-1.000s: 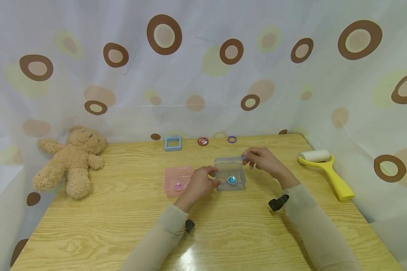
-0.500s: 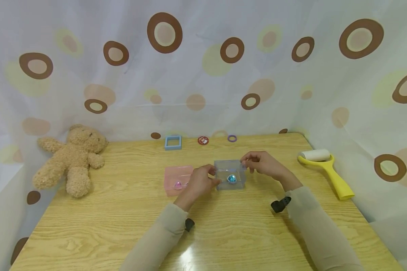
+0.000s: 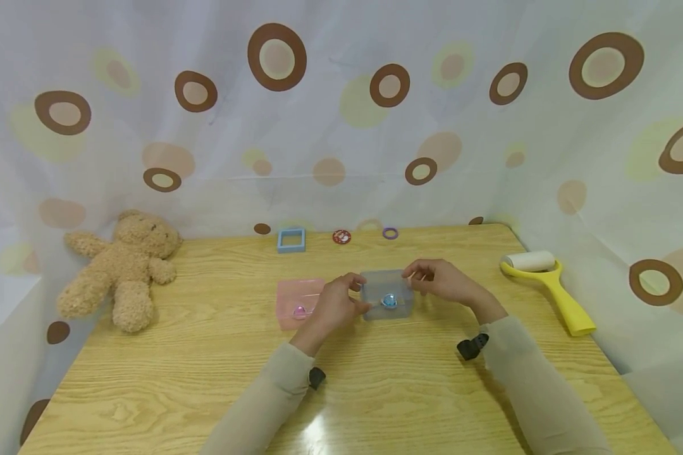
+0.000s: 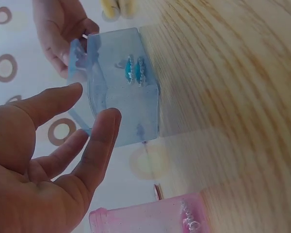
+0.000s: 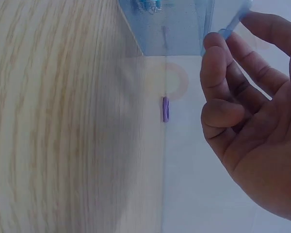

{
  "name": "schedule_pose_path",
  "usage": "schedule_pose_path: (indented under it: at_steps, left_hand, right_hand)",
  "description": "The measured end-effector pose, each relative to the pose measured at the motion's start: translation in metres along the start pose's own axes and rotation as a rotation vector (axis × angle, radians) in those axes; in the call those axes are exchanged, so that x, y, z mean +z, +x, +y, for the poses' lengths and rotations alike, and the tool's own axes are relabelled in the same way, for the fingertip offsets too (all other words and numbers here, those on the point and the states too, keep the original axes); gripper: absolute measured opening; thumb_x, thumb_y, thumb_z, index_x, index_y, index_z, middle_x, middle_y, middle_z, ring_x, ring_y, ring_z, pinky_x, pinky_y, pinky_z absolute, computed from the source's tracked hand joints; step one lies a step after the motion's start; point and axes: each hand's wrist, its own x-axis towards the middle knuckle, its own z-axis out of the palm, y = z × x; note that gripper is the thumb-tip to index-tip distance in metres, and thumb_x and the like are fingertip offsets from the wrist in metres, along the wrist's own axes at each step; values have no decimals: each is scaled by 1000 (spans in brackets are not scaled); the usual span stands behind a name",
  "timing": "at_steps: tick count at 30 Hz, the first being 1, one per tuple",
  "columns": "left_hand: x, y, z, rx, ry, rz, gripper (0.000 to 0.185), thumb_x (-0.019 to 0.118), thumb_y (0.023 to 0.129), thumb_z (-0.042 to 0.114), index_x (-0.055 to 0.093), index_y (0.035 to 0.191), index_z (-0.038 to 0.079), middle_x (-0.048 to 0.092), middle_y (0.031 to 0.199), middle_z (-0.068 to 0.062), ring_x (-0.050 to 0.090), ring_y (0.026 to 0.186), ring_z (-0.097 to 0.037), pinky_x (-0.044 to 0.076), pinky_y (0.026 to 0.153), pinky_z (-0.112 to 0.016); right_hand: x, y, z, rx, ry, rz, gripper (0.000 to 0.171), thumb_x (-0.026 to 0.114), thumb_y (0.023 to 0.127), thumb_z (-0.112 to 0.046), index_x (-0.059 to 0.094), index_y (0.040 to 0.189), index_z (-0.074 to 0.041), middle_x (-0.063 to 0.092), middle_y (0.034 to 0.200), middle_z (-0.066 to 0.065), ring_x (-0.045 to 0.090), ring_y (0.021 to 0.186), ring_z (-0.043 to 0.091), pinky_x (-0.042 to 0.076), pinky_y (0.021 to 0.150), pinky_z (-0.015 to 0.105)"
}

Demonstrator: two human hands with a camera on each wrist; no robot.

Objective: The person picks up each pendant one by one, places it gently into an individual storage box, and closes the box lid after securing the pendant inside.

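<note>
The clear blue box (image 3: 387, 295) stands on the table (image 3: 375, 392), a blue gem (image 3: 389, 301) inside; what holds the gem I cannot make out. My left hand (image 3: 334, 308) touches its left side with relaxed, open fingers. My right hand (image 3: 441, 281) pinches the lid edge. A second ago the lid was raised; now it lies down.

Showing no readable text, label, brand, number or sign in any view. Bearing a white mark too small to make out: red disc (image 3: 341, 237) at the table's (image 3: 148, 379) far edge. Carrying no visible lettering: clear box (image 3: 387, 297), pink box (image 3: 298, 303), yellow roller (image 3: 552, 287).
</note>
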Motion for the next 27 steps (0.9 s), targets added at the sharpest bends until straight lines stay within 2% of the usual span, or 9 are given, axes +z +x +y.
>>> schedule_pose_path:
  at_steps: [7, 18, 27]
  left_hand:
    - [1, 1, 0, -9, 20, -12, 44, 79, 87, 18, 64, 126, 4, 66, 120, -15, 71, 99, -26, 59, 80, -34]
    - [0, 1, 3, -26, 45, -8, 40, 78, 88, 22, 66, 123, 5, 67, 121, -13, 68, 102, -26, 55, 91, -40]
    - [0, 2, 3, -34, 73, -19, 40, 77, 88, 21, 66, 123, 6, 68, 120, -13, 67, 102, -25, 55, 91, -40]
  right_hand:
    - [3, -4, 0, -20, -61, -10, 28, 66, 97, -17, 64, 123, -8, 65, 101, 8, 61, 85, 20, 51, 70, 31]
    - [5, -5, 0, -18, -67, -3, 30, 68, 95, -18, 63, 124, -10, 66, 103, 8, 61, 88, 21, 50, 72, 29]
    - [5, -4, 3, -28, -65, -16, 30, 68, 96, -20, 62, 124, -12, 66, 104, 8, 62, 88, 20, 52, 73, 30]
